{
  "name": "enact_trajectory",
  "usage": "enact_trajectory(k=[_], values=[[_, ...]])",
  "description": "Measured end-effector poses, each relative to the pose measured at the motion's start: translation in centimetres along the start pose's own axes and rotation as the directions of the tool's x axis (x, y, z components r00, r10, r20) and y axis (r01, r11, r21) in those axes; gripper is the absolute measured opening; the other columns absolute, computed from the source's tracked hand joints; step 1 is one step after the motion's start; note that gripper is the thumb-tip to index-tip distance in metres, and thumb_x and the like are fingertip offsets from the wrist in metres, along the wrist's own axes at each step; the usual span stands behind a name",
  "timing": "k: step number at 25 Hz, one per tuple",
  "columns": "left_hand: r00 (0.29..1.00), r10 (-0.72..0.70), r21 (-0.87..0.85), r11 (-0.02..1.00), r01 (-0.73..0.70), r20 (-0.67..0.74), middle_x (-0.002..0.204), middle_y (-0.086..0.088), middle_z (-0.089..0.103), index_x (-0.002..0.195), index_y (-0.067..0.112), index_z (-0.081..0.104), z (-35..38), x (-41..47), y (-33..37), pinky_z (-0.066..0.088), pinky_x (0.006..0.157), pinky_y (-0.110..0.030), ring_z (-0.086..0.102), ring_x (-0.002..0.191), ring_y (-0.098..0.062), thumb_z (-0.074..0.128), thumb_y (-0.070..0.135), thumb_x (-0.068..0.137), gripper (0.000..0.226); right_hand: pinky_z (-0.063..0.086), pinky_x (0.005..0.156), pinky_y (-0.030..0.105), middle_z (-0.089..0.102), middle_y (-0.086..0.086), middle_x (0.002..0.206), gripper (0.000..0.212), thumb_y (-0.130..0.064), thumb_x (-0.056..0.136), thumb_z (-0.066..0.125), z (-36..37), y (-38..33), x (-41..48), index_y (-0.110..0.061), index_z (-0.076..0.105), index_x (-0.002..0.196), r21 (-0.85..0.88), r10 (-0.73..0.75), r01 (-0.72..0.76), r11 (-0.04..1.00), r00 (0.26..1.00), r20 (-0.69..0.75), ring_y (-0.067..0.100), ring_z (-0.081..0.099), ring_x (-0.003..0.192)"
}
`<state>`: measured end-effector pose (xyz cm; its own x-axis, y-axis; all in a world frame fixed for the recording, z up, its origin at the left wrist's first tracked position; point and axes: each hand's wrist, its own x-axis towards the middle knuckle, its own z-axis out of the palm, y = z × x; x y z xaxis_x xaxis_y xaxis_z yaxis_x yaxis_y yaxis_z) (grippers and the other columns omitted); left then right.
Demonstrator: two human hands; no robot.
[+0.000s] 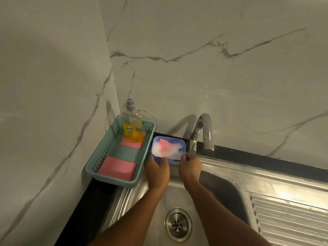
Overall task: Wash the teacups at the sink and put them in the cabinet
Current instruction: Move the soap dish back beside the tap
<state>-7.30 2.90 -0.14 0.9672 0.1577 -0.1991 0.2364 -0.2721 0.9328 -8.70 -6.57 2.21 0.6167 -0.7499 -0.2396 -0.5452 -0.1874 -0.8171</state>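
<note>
**Centre frame: left hand [157, 170] and right hand [190, 167] on blue square plastic bowl [173, 162]**

Left hand grips near-left rim, fingers curled over edge. Right hand pinches near-right corner. Bowl at back edge of stainless steel sink [221, 189], just left of chrome tap [204, 132]. Foam and pink sponge [165, 145] inside. Teal perforated plastic basket [99, 157] just beside, left.

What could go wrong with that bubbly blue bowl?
1. The blue bowl is full of foam, so it may be slippery. It could slide out of the left hand and right hand and dump its pink sponge into the sink.
2. The teal basket sits right at the sink's edge beside the left hand. A bump might tip it and its soap bottle.
</note>
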Motion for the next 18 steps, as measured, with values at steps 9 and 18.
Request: enact_trajectory(k=[9, 18], values=[[0.986, -0.011, -0.121, 0.992, 0.032, 0.168, 0.117, -0.012, 0.068, 0.137, 0.009, 0.055, 1.1, 3.4, 1.7, 0.052, 0.089, -0.038, 0.065, 0.101, -0.025, 0.053, 0.032, 0.075, 0.066, 0.035, 0.070, 0.027, 0.070, 0.020, 0.094, 0.031, -0.020, 0.102, 0.053, 3.3, -1.6, 3.7, 0.002, 0.073, 0.093, 0.033, 0.046, -0.043, 0.999, 0.993, -0.110, 0.034, 0.064, 0.089], [0.938, -0.095, -0.148, 0.977, 0.151, 0.332, 0.125, -0.015, 0.062, 0.158, 0.025, 0.028, 1.2, 4.0, 2.7, 0.042, 0.055, -0.009, 0.058, 0.085, -0.008, 0.058, 0.005, 0.092, 0.075, 0.037, 0.065, 0.027, 0.070, 0.016, 0.091, 0.024, -0.019, 0.100, 0.057, 4.2, -1.1, 3.4, 0.000, 0.070, 0.091, 0.023, -0.019, 0.021, 1.000, 0.996, -0.090, 0.030, 0.064, 0.084]])
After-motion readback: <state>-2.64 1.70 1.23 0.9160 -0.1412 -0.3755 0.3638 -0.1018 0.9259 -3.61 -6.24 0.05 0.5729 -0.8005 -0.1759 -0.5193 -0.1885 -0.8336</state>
